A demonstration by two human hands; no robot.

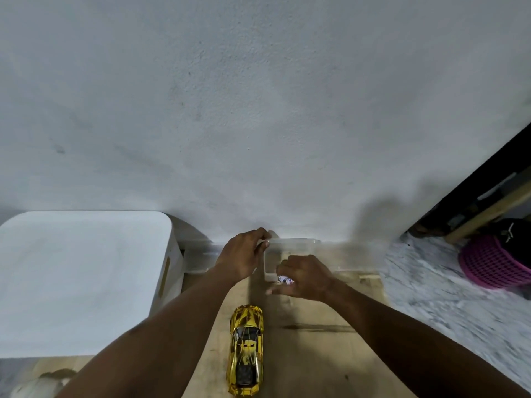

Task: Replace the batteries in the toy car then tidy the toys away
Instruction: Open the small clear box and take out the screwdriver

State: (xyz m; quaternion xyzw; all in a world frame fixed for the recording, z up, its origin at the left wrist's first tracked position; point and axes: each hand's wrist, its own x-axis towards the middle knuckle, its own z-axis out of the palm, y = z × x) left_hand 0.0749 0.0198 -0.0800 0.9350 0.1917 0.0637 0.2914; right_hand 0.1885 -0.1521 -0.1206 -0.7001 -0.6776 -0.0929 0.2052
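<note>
Car [246,349] sits upright on its wheels on the bench [316,354], near you, lying lengthwise along the bench, between your two forearms and touched by neither. Both hands are out past it at the clear box [296,242], which stands at the far end of the bench against the wall [258,110]. Your left hand [244,255] is curled over the box's left rim, thumb on the near side. That reads as a steadying grip, so the light box does not slide or tip while the other hand works. Your right hand [306,278] hovers at the box's near edge with fingers bent round a small item [285,280], white with blue print. It is motion-blurred and I cannot tell what it is, nor whether it is going in or coming out. Judgement: you are at the box for supplies or storage, and the car's battery work is either not begun or already closed up; the underside is hidden, so I cannot say which. Leaving the car close and central keeps it in easy reach for the next step. Off the bench: a white crate [80,282] to the left, a pink basket [494,264] on the floor to the right, well apart from the work.
</note>
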